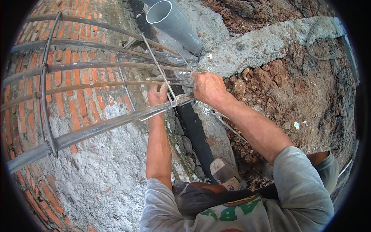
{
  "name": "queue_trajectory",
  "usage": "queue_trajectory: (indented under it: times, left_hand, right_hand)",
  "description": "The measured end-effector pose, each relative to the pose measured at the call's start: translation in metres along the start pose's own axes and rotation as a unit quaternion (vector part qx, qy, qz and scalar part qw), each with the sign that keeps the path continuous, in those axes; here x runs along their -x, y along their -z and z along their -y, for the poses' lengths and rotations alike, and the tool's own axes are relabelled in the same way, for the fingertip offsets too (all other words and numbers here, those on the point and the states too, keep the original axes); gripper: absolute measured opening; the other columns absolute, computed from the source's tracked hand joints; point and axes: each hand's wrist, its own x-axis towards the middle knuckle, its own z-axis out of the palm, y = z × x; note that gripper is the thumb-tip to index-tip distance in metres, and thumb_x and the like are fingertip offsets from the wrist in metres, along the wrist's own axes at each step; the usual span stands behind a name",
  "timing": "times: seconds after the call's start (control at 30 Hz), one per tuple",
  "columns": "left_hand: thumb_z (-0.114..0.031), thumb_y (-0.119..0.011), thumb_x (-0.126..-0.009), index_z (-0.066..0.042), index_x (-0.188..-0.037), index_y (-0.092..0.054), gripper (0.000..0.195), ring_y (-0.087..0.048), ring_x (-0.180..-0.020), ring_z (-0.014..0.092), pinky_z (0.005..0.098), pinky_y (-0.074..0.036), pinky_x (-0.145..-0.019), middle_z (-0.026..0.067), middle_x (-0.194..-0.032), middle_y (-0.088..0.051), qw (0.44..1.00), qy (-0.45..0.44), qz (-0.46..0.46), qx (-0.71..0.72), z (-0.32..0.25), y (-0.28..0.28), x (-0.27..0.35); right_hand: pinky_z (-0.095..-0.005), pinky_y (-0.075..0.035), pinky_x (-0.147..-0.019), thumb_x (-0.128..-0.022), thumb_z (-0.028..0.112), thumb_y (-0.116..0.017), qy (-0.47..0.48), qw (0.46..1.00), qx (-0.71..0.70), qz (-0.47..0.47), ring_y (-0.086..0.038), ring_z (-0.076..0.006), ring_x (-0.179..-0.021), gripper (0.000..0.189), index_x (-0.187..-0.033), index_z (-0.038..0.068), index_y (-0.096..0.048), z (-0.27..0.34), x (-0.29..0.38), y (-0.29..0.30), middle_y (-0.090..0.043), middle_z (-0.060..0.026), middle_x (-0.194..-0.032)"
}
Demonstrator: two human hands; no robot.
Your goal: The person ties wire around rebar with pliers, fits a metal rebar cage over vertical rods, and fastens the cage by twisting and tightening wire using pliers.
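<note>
A cage of long steel reinforcing bars (116,119) with bent steel stirrups (46,87) stretches across the left and comes together near the middle. My left hand (157,94) reaches behind the lower bars. Its thumb and fingers close on the thin stirrup (158,67) nearest the bar ends. At those ends my right hand (209,87) is curled with the knuckles up, pressed close to the bars; whatever lies inside its fingers is hidden. Just below the right wrist, a pincer-like metal tool (216,113) rests by the concrete edge, its long handles pointing down and right.
A brick wall (76,72) with grey mortar fills the left. Grey plastic pipe (176,26) rises at the top. A concrete beam (261,43) borders reddish soil (289,92), with a coil of thin wire (311,47) on it. A dark gap (197,136) runs beneath the hands.
</note>
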Motion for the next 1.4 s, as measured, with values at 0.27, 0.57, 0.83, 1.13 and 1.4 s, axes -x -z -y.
queue_trajectory:
  times: [0.27,0.57,0.83,1.13,1.4]
  left_hand:
    - [-0.017,-0.072,-0.083,0.001,-0.132,-0.049,0.057,-0.054,-0.114,0.023,0.0338,-0.041,-0.099,0.0167,-0.125,-0.057,0.976,0.052,0.065,0.204,-0.018,0.018,-0.004]
    - [-0.012,-0.066,-0.085,0.002,-0.140,-0.037,0.064,-0.048,-0.125,0.026,0.0380,-0.035,-0.108,0.0187,-0.134,-0.050,0.922,0.057,0.122,0.364,-0.032,0.044,-0.011]
    - [-0.011,-0.067,-0.087,0.002,-0.128,-0.053,0.045,-0.054,-0.117,0.022,0.0346,-0.041,-0.103,0.0148,-0.124,-0.058,0.975,0.064,0.082,0.194,-0.044,0.049,-0.009]
    - [-0.013,-0.071,-0.083,0.005,-0.130,-0.048,0.055,-0.054,-0.117,0.028,0.0368,-0.041,-0.102,0.0196,-0.128,-0.054,0.975,0.065,0.090,0.190,-0.014,0.030,-0.002]
    - [-0.019,-0.070,-0.084,-0.007,-0.140,-0.041,0.064,-0.049,-0.120,0.023,0.0331,-0.038,-0.103,0.0112,-0.134,-0.052,0.959,0.123,0.112,0.230,0.010,-0.001,0.010]
  right_hand:
    - [-0.0441,-0.055,-0.070,-0.077,0.002,-0.056,0.096,0.986,-0.076,-0.117,-0.067,-0.0344,-0.074,0.032,-0.106,0.005,-0.068,0.015,0.008,0.005,-0.067,-0.0196,-0.086]
    - [-0.0458,-0.053,-0.074,-0.071,0.006,-0.060,0.147,0.986,0.009,-0.079,-0.067,-0.0352,-0.079,0.023,-0.093,0.005,-0.067,0.030,-0.007,0.025,-0.067,-0.0177,-0.079]
    - [-0.0460,-0.053,-0.075,-0.070,0.004,-0.059,0.116,0.989,-0.020,-0.086,-0.067,-0.0364,-0.080,0.020,-0.089,0.000,-0.066,0.038,-0.004,0.024,-0.067,-0.0207,-0.079]
    - [-0.0443,-0.054,-0.075,-0.072,0.006,-0.060,0.031,0.995,0.065,-0.073,-0.068,-0.0344,-0.081,0.017,-0.086,0.000,-0.067,0.032,0.010,0.044,-0.068,-0.0210,-0.080]
    - [-0.0432,-0.054,-0.075,-0.073,0.007,-0.060,0.015,0.997,0.079,-0.011,-0.069,-0.0334,-0.081,0.016,-0.085,0.000,-0.068,0.022,0.013,0.045,-0.069,-0.0204,-0.083]
